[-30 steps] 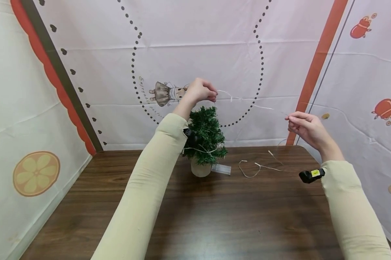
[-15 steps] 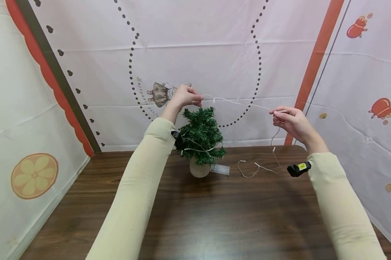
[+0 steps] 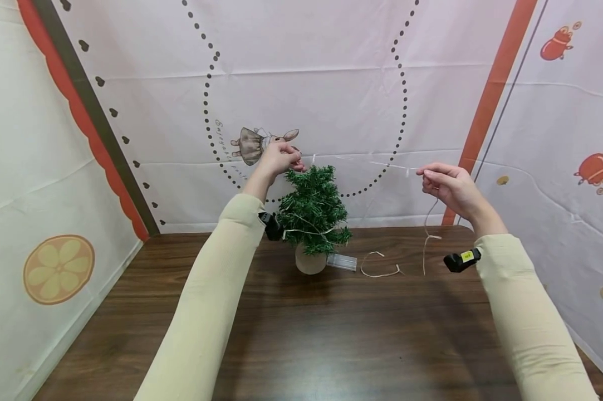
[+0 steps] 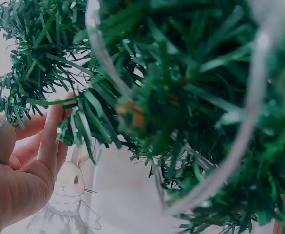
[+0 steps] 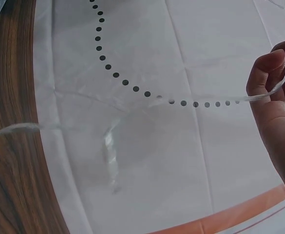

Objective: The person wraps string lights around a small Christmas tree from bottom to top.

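1. Thumb and fingers of the right hand pinch the string light, whose clear wire passes between the fingertips and on beside the thumb.
2. From that pinch, one stretch of the string light runs leftward through the air, nearly level, to just above the top of the small green tree; a tiny bulb dangles from it close to the right fingertips.
3. Below the same hand, another stretch hangs down in front of the table's far right part, with a short branch partway along it.
4. The left hand is beside the treetop, fingers bent and tips partly behind the green needles in the left wrist view; whether they grasp the wire or only touch the branch, I cannot tell. The wire's left end, as far as it shows, is just beside these fingers.
5. Lower on the tree, well below the left hand, more wire crosses the front of the branches.
6. The tree stands upright in its pale pot on the brown table. Just right of the pot lies a clear case, and right of that a loose curve of wire rests on the tabletop, well apart from both hands.
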A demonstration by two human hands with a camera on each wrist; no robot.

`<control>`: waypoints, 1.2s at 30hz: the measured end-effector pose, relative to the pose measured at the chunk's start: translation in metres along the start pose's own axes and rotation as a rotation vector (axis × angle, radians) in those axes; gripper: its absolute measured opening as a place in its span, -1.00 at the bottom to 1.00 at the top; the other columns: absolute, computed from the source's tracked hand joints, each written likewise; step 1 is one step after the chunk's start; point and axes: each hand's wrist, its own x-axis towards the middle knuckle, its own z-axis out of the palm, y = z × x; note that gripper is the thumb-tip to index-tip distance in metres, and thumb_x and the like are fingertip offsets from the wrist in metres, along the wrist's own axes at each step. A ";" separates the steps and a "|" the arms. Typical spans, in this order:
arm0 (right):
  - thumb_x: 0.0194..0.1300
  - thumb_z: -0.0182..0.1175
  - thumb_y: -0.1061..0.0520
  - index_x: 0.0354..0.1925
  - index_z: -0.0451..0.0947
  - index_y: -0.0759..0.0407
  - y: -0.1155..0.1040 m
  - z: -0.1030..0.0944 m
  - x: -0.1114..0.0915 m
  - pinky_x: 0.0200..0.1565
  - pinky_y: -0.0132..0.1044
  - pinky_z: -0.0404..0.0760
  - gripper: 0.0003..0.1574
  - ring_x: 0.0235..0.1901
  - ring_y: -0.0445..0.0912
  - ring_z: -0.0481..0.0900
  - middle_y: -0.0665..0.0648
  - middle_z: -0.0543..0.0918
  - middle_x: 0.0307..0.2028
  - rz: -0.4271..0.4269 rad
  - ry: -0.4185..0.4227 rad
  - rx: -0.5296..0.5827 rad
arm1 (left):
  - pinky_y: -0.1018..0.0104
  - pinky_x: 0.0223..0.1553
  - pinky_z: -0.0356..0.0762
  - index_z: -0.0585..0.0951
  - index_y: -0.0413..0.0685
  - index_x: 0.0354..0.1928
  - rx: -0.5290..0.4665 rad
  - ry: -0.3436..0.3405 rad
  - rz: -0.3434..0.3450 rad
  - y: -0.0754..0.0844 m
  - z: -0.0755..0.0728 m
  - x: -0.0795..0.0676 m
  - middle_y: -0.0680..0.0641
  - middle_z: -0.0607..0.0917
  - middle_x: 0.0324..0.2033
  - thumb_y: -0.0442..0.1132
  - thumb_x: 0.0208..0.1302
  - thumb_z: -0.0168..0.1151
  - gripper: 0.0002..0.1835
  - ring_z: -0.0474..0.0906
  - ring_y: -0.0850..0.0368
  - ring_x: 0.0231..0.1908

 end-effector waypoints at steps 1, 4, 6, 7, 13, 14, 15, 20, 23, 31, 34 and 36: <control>0.41 -0.09 0.39 -0.18 0.62 0.33 0.000 0.000 0.000 -0.24 -0.38 0.63 -0.69 -0.38 -0.16 0.55 0.08 0.61 -0.41 -0.002 -0.002 -0.003 | 0.35 -0.14 0.63 0.52 -0.38 -0.09 0.033 0.014 0.008 -0.001 -0.001 0.000 -0.27 0.63 -0.13 -0.33 0.35 0.12 -0.79 0.70 -0.05 -0.20; 0.41 -0.07 0.38 -0.17 0.62 0.34 -0.001 0.000 0.000 -0.24 -0.38 0.63 -0.71 -0.38 -0.16 0.55 0.08 0.61 -0.40 -0.004 -0.008 -0.013 | 0.43 -0.37 0.58 0.55 -0.34 -0.05 0.072 0.054 0.011 -0.004 -0.004 0.001 -0.17 0.66 -0.23 -0.27 0.34 0.14 -0.74 0.66 0.13 -0.41; 0.40 -0.06 0.37 -0.17 0.62 0.34 -0.002 -0.001 0.000 -0.23 -0.37 0.62 -0.72 -0.39 -0.16 0.55 0.08 0.61 -0.41 -0.005 -0.011 -0.015 | 0.46 -0.48 0.51 0.56 -0.31 -0.03 0.078 0.078 0.002 -0.006 -0.006 0.001 -0.09 0.67 -0.31 -0.25 0.34 0.14 -0.73 0.61 0.25 -0.50; 0.40 -0.05 0.37 -0.18 0.62 0.34 -0.002 -0.001 0.000 -0.23 -0.37 0.62 -0.72 -0.39 -0.16 0.54 0.08 0.61 -0.41 -0.004 -0.009 -0.016 | 0.47 -0.51 0.48 0.56 -0.29 -0.03 0.077 0.088 -0.005 -0.007 -0.007 0.001 -0.05 0.68 -0.34 -0.25 0.34 0.14 -0.73 0.60 0.29 -0.53; 0.41 -0.06 0.37 -0.18 0.62 0.34 -0.004 0.001 0.003 -0.24 -0.37 0.62 -0.71 -0.39 -0.16 0.52 0.08 0.60 -0.41 0.012 0.001 -0.019 | 0.45 -0.44 0.55 0.53 -0.28 -0.02 -0.023 0.060 -0.033 -0.007 -0.008 0.002 -0.03 0.71 -0.43 -0.38 0.34 0.07 -0.78 0.68 0.15 -0.42; 0.41 -0.06 0.37 -0.17 0.62 0.34 -0.004 0.002 0.004 -0.24 -0.37 0.61 -0.71 -0.39 -0.16 0.52 0.08 0.60 -0.41 0.018 0.000 -0.023 | 0.44 -0.41 0.56 0.54 -0.28 -0.01 -0.051 0.050 -0.039 -0.007 -0.009 0.003 -0.03 0.70 -0.42 -0.40 0.33 0.08 -0.77 0.67 0.15 -0.41; 0.41 -0.07 0.36 -0.17 0.61 0.33 -0.004 0.003 0.006 -0.24 -0.38 0.61 -0.71 -0.39 -0.16 0.51 0.08 0.59 -0.41 0.026 0.000 -0.028 | 0.43 -0.37 0.58 0.54 -0.29 0.00 -0.085 0.038 -0.046 -0.007 -0.009 0.003 -0.04 0.69 -0.41 -0.41 0.32 0.08 -0.76 0.66 0.15 -0.40; 0.42 -0.03 0.32 -0.15 0.59 0.32 -0.007 0.010 0.011 -0.23 -0.39 0.60 -0.75 -0.39 -0.15 0.48 0.07 0.56 -0.42 0.049 0.027 -0.072 | 0.34 -0.22 0.61 0.48 -0.36 0.13 -0.280 -0.069 -0.072 -0.008 -0.013 0.004 -0.19 0.65 -0.25 -0.45 0.32 0.07 -0.66 0.61 0.15 -0.41; 0.40 0.00 0.31 -0.14 0.59 0.33 -0.007 0.012 0.014 -0.24 -0.39 0.60 -0.77 -0.39 -0.16 0.49 0.07 0.57 -0.42 0.051 0.051 -0.072 | 0.34 -0.21 0.60 0.45 -0.41 0.16 -0.347 -0.130 -0.073 -0.009 -0.015 0.005 -0.17 0.63 -0.31 -0.42 0.35 0.07 -0.64 0.59 0.13 -0.40; 0.39 0.02 0.31 -0.17 0.61 0.27 -0.005 0.018 0.025 -0.22 -0.39 0.61 -0.78 -0.37 -0.17 0.52 0.07 0.59 -0.40 0.063 0.073 -0.020 | 0.45 -0.55 0.29 0.60 -0.26 0.04 -0.289 -0.106 -0.094 -0.014 -0.019 0.005 -0.02 0.64 -0.46 -0.25 0.24 0.28 -0.65 0.53 0.18 -0.47; 0.38 0.05 0.28 -0.18 0.62 0.24 -0.005 0.020 0.030 -0.24 -0.40 0.60 -0.80 -0.37 -0.17 0.50 0.05 0.58 -0.40 0.060 0.103 -0.042 | 0.39 -0.35 0.46 0.60 -0.27 0.05 -0.256 -0.077 -0.074 -0.014 -0.019 0.004 -0.03 0.64 -0.35 -0.22 0.24 0.28 -0.62 0.55 0.18 -0.39; 0.38 0.05 0.27 -0.19 0.62 0.23 -0.005 0.022 0.033 -0.25 -0.40 0.59 -0.81 -0.37 -0.17 0.49 0.05 0.57 -0.40 0.057 0.110 -0.054 | 0.31 -0.16 0.52 0.57 -0.31 0.08 -0.258 -0.050 -0.068 -0.015 -0.020 0.004 -0.04 0.62 -0.31 -0.22 0.27 0.25 -0.60 0.56 0.18 -0.37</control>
